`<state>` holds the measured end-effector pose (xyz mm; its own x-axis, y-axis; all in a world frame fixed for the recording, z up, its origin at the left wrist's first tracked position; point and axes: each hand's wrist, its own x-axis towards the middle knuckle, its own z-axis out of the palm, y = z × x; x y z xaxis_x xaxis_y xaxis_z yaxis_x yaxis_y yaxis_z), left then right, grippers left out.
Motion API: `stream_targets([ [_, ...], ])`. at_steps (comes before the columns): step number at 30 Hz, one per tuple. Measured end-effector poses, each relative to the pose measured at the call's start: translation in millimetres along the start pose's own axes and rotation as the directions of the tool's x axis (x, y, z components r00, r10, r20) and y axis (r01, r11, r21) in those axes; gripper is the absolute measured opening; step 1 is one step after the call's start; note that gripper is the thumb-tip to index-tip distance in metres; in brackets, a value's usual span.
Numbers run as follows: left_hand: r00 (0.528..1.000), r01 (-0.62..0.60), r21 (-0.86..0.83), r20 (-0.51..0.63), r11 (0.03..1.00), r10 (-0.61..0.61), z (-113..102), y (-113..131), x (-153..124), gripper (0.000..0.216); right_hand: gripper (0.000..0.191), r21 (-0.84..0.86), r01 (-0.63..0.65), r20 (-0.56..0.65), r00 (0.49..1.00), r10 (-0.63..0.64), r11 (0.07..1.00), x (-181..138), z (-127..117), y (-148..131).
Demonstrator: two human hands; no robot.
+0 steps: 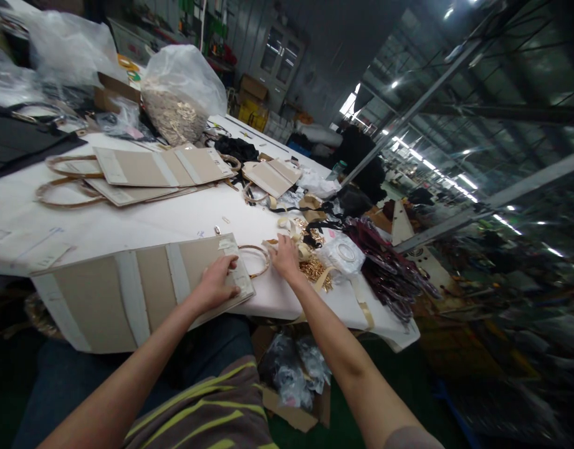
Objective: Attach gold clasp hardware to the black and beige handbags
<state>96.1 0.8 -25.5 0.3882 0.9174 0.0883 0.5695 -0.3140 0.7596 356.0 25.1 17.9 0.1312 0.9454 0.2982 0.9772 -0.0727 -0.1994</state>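
A long beige bag panel (158, 280) with white strips across it lies along the near table edge. My left hand (217, 284) rests on its right end, thumb and fingers apart. From that end a thin brown loop handle (263, 252) sticks out to the right. Just beyond the loop is my right hand (285, 257), its fingers drawn together by a small brown piece; what they hold is partly hidden. A heap of small gold metal parts (315, 269) lies right of this hand, with cream tape (325, 279) over it.
More panels with handles (165, 167) lie farther back, near a clear bag of beige pieces (177, 115). A plastic-wrapped roll (346, 252) and dark red wrapped items (384, 268) are at the right. Below the white table (277, 305) stands an open carton (291, 415).
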Motion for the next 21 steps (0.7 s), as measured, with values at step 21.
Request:
stream_targets([
  [21,0.999,-0.039,0.069,0.033,0.997,0.037,9,-10,-4,0.104,0.03,0.782,-0.398,0.436,0.899,0.035,0.48,-107,58,-53],
])
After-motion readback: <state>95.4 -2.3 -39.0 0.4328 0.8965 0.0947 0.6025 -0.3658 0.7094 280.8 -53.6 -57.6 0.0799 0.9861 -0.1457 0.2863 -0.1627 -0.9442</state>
